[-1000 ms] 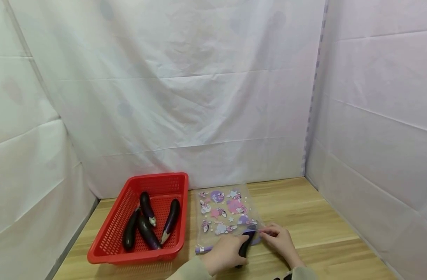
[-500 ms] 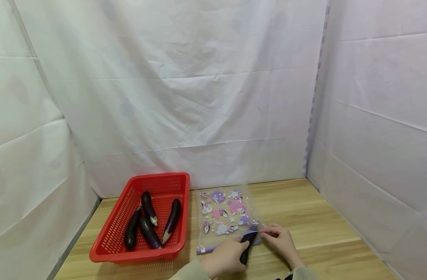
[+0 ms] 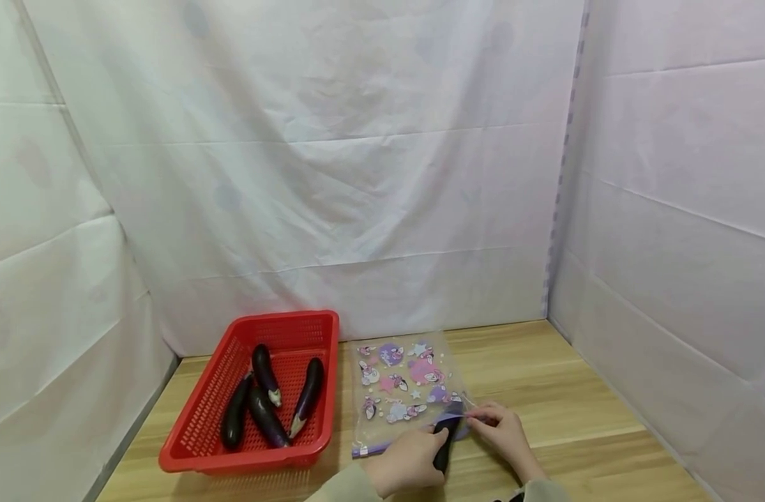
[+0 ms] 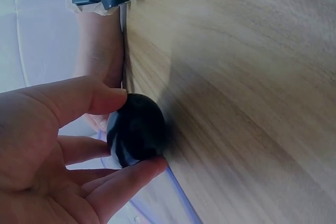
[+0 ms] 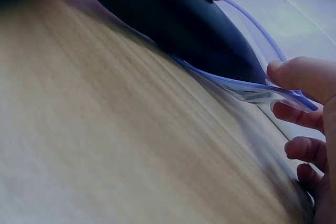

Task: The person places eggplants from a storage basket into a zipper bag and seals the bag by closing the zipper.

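A dark eggplant [image 3: 445, 439] lies slantwise at the mouth of a clear zip bag [image 3: 382, 411] printed with pink and purple cartoon figures. My left hand [image 3: 408, 461] grips its near end, thumb on one side and fingers on the other, as the left wrist view shows round the eggplant [image 4: 137, 129]. At the bag's right corner my right hand [image 3: 500, 431] pinches the purple-edged rim between thumb and forefinger. In the right wrist view the far tip of the eggplant [image 5: 210, 40] sits between the two parted purple edges [image 5: 231, 81], inside the opening.
On the left stands a red perforated basket [image 3: 244, 463] with several eggplants [image 3: 307, 394] in it. A white slider [image 3: 362, 451] sits at the bag's left corner. White cloth [image 3: 332, 174] hangs behind and at both sides of the wooden table [image 3: 545, 390].
The eggplant and my left hand have shifted very slightly right. My right hand keeps its pinch on the bag's edge in the same place.
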A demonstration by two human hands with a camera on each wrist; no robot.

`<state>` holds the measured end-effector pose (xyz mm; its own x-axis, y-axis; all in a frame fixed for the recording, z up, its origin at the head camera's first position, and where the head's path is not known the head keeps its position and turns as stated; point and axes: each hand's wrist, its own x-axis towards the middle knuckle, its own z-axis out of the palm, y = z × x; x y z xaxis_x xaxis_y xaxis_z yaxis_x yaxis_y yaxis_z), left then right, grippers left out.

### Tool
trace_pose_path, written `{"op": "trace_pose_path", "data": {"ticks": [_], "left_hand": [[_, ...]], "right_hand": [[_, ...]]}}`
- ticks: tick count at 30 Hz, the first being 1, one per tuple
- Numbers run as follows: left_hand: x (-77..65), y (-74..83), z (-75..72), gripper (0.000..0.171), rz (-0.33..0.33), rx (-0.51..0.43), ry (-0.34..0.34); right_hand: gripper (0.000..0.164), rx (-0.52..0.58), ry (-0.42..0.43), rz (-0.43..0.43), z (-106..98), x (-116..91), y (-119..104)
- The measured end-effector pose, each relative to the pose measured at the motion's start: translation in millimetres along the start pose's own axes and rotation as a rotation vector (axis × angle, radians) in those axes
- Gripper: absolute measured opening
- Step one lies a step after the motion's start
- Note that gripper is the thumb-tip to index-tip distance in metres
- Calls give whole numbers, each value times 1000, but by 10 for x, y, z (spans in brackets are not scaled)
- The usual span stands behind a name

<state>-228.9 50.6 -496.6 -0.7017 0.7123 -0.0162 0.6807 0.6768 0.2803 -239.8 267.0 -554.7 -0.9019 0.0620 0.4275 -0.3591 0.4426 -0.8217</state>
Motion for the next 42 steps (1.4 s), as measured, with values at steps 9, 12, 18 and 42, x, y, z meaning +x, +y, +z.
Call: {"op": "trace_pose_path", "data": {"ticks": [9, 12, 18, 42], "left_hand": [[32, 10, 78, 72, -44, -59, 30], [56, 15, 112, 71, -43, -47, 50], [117, 39, 162, 66, -45, -19, 72], [295, 52, 254, 68, -158, -9, 115]], "right_hand": [[11, -26, 29, -2, 80, -2, 249], [12, -19, 28, 16, 99, 11, 388], [11, 25, 11, 25, 83, 12, 405], [10, 61, -7, -95, 34, 40, 303]]}}
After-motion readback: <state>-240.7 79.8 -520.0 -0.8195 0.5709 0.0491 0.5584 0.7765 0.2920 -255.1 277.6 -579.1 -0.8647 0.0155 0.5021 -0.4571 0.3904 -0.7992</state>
